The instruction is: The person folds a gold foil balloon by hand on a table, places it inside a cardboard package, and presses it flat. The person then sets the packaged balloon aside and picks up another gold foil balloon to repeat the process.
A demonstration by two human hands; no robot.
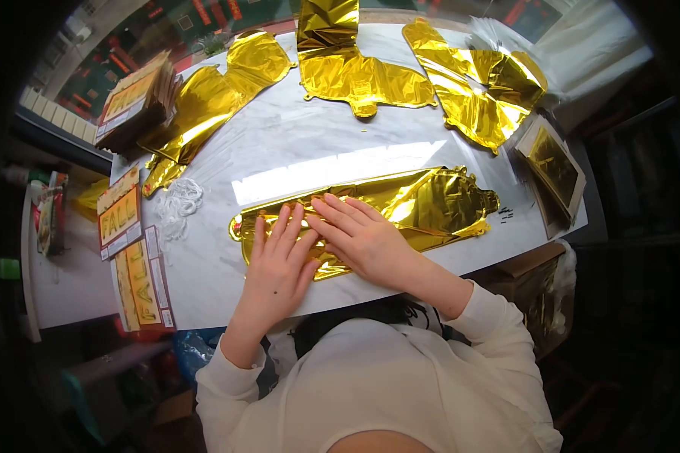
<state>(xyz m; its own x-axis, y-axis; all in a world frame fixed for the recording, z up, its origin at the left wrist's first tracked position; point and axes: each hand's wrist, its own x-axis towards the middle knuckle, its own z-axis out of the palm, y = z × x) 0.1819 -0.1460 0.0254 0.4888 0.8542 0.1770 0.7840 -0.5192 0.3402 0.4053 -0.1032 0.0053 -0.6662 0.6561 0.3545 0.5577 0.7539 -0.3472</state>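
A gold foil balloon [442,204], deflated and folded into a long strip, lies near the table's front edge. My left hand [273,268] rests palm down on its left part, fingers stretched out. On the middle of the same strip lies my right hand [372,245], also flat, its fingertips close to those of the left. Neither hand grips anything. Further back, three more flat gold foil balloons are spread out: one at the left [196,109], one at the centre [366,79] and one at the right [472,83].
Printed "FALL" packages stand in a stack [132,102] at the back left; others [121,211] lie below. A tangle of white string [180,202] is beside them. Packets with gold foil [555,166] lean at the right edge, above a cardboard box [523,275].
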